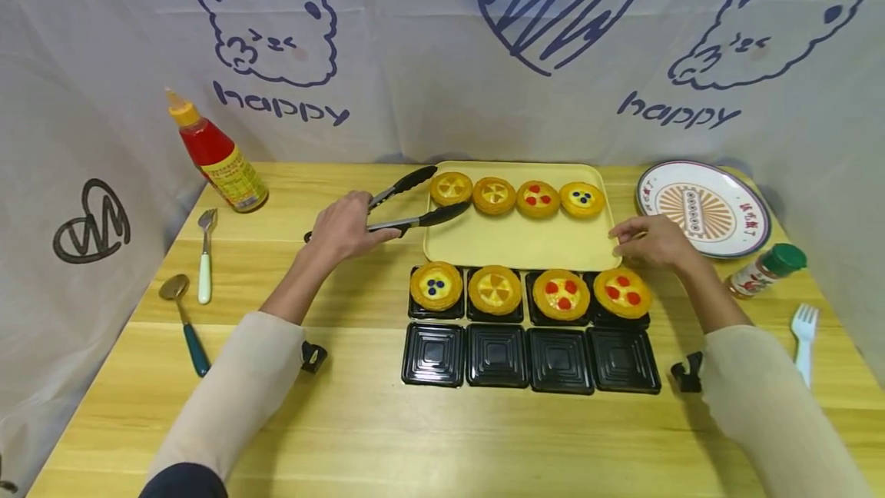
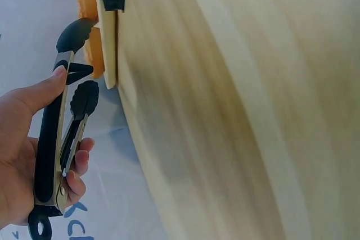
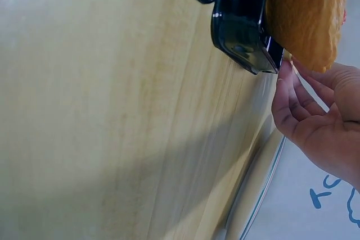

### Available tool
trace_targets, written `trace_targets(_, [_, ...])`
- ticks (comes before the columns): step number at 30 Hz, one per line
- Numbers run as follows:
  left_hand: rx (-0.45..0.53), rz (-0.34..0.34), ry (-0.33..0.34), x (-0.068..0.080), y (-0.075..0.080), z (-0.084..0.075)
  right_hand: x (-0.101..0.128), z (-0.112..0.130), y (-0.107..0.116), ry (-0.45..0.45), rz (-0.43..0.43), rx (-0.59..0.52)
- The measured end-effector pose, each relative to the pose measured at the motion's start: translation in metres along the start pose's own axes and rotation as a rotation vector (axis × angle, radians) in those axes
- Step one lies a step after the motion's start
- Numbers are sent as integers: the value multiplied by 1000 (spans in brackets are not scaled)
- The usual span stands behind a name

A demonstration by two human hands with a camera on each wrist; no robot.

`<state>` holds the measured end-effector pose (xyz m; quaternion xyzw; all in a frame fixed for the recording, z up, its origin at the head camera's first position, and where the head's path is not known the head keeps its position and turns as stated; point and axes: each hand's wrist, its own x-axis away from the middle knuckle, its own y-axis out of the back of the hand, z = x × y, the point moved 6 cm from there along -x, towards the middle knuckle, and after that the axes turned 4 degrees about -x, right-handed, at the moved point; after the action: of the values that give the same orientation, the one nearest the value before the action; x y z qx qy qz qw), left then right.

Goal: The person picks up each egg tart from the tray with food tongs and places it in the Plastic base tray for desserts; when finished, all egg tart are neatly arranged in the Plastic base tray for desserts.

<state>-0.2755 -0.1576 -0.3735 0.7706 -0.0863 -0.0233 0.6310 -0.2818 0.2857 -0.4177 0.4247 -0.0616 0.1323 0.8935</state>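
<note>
My left hand (image 1: 343, 227) grips a pair of black-tipped tongs (image 1: 415, 223), thumb along one arm and fingers round the other. The tong tips are spread beside the leftmost tart (image 1: 452, 188), topped with orange pieces, on a yellow tray (image 1: 518, 240). In the left wrist view the tongs (image 2: 49, 144) show spread too. More tarts sit along the tray's back: one orange, one red-topped (image 1: 538, 199), one blue-topped (image 1: 581, 199). My right hand (image 1: 653, 242) pinches the tray's right rim between thumb and fingers; a tart (image 3: 304, 18) partly hides the fingertips in the right wrist view.
Black square boxes (image 1: 434, 354) stand in two rows before the tray; the back row bears tarts (image 1: 495, 290). To the right are plates (image 1: 750, 210), a green-capped shaker (image 1: 767, 270) and a white fork (image 1: 804, 336). A sauce bottle (image 1: 221, 156), fork (image 1: 205, 256) and spoon (image 1: 187, 321) lie left.
</note>
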Motion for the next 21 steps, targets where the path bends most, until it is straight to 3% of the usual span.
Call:
trace_targets(11, [-48,-10,-6,-4,-4,0,-1,0,-3,1,-5,-13])
trace_targets(21, [-34,-64,-46,18,11,2,0,0,-1,0,-10,-14])
